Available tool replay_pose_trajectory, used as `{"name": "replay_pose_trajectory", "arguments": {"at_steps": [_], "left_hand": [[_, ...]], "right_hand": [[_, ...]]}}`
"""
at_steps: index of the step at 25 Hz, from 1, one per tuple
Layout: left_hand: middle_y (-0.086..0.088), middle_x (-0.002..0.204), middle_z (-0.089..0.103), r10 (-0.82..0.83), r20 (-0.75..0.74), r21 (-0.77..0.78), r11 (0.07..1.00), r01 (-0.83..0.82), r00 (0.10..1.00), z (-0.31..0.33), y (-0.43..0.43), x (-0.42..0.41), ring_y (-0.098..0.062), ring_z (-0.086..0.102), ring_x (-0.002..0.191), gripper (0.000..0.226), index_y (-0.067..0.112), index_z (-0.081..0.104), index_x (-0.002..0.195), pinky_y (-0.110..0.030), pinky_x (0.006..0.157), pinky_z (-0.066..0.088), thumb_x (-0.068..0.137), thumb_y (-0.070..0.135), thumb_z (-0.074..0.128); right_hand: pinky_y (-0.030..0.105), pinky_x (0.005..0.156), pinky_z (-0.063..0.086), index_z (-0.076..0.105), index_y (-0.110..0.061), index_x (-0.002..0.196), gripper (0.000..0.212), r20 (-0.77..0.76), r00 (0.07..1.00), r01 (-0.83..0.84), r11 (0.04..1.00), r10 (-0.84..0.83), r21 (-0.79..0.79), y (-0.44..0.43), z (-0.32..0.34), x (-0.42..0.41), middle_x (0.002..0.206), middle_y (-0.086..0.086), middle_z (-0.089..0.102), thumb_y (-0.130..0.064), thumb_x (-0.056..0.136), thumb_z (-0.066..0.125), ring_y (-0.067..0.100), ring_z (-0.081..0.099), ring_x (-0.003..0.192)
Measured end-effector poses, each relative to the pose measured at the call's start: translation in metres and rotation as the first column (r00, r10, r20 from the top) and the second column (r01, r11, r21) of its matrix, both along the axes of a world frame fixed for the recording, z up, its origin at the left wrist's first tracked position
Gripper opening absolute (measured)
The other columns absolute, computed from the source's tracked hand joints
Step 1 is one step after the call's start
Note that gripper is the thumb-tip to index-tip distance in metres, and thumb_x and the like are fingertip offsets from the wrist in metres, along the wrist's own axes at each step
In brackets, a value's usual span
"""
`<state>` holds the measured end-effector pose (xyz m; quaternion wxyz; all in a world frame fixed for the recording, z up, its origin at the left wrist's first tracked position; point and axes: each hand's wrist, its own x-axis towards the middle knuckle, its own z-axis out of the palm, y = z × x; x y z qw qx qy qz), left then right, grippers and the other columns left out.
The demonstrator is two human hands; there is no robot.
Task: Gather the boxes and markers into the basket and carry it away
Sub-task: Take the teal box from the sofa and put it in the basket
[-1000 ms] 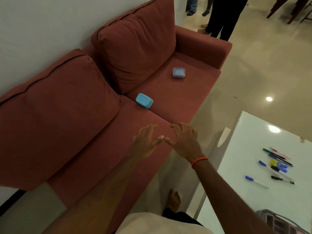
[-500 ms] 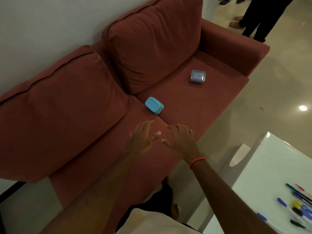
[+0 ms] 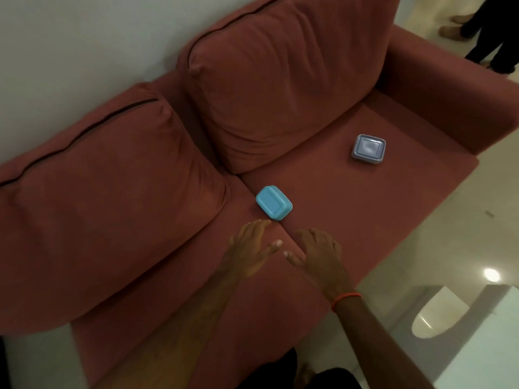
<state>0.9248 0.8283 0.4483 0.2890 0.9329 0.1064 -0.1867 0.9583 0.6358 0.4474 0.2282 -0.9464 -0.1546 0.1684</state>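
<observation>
Overhead, two boxes lie on the red sofa [image 3: 365,209], well apart. The blue box [image 3: 273,203] sits at centre frame, right on the seam between the two seat cushions; it is a rounded rectangle, matte turquoise, with a raised lid. The grey box [image 3: 368,149] rests on the seat at right of centre, squarer, pale lavender-grey with a glossy recessed top. Two back cushions [image 3: 280,80] lean against the wall. Two hands hover side by side at lower centre, both spread wide and holding nothing: the left hand [image 3: 248,252] has its fingertips just below the blue box, and the right hand [image 3: 320,255] wears one orange wristband [image 3: 346,298].
</observation>
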Motion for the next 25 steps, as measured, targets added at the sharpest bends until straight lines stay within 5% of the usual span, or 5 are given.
{"name": "replay_pose_trajectory", "arguments": {"at_steps": [7, 14, 17, 21, 25], "left_hand": [[0.011, 0.158, 0.031, 0.082, -0.028, -0.032, 0.996, -0.083, 0.996, -0.09, 0.015, 0.075, -0.015, 0.027, 0.146, 0.072, 0.031, 0.029, 0.151, -0.048, 0.116, 0.024, 0.092, 0.072, 0.037], [0.004, 0.153, 0.037, 0.241, 0.046, -0.091, 0.967, -0.237, 0.969, -0.205, 0.024, 0.138, -0.02, 0.038, 0.139, 0.079, 0.031, 0.036, 0.145, -0.052, 0.113, 0.034, 0.081, 0.078, 0.038], [-0.01, 0.159, 0.026, 0.377, 0.164, -0.087, 0.926, -0.368, 0.911, -0.239, 0.016, 0.164, -0.028, 0.031, 0.145, 0.076, 0.026, 0.035, 0.145, -0.054, 0.114, 0.031, 0.085, 0.07, 0.048], [-0.008, 0.154, 0.035, 0.48, 0.285, -0.12, 0.877, -0.466, 0.83, -0.253, 0.004, 0.182, -0.026, 0.037, 0.14, 0.075, 0.021, 0.032, 0.148, -0.049, 0.114, 0.032, 0.088, 0.06, 0.053], [-0.009, 0.149, 0.04, 0.571, 0.262, -0.195, 0.821, -0.537, 0.778, -0.251, 0.004, 0.181, -0.022, 0.037, 0.137, 0.073, 0.022, 0.032, 0.15, -0.044, 0.114, 0.032, 0.09, 0.052, 0.06]], "right_hand": [[0.041, 0.102, 0.031, 0.047, -0.032, 0.132, 0.055, -0.127, 0.986, 0.115, 0.992, -0.108, 0.052, 0.022, -0.098, 0.066, 0.134, -0.003, 0.047, -0.061, 0.086, 0.055, 0.021, 0.037, 0.13], [0.044, 0.104, 0.031, 0.034, -0.029, 0.143, 0.071, -0.269, 0.948, 0.199, 0.976, -0.169, 0.09, 0.043, -0.212, 0.124, 0.135, 0.002, 0.047, -0.061, 0.085, 0.057, 0.026, 0.038, 0.127], [0.046, 0.098, 0.034, 0.032, -0.022, 0.147, 0.079, -0.148, 0.961, 0.243, 0.968, -0.233, 0.053, 0.055, -0.244, 0.145, 0.129, 0.008, 0.048, -0.061, 0.083, 0.058, 0.029, 0.04, 0.12], [0.042, 0.092, 0.034, 0.044, -0.021, 0.138, 0.071, -0.023, 0.974, 0.225, 0.974, -0.225, 0.034, 0.063, -0.264, 0.157, 0.12, 0.004, 0.049, -0.06, 0.081, 0.058, 0.026, 0.042, 0.112], [0.04, 0.094, 0.037, 0.05, -0.023, 0.124, 0.054, -0.129, 0.96, 0.269, 0.947, -0.249, 0.175, 0.065, -0.259, 0.151, 0.117, -0.001, 0.052, -0.047, 0.078, 0.066, 0.022, 0.04, 0.112]]}}
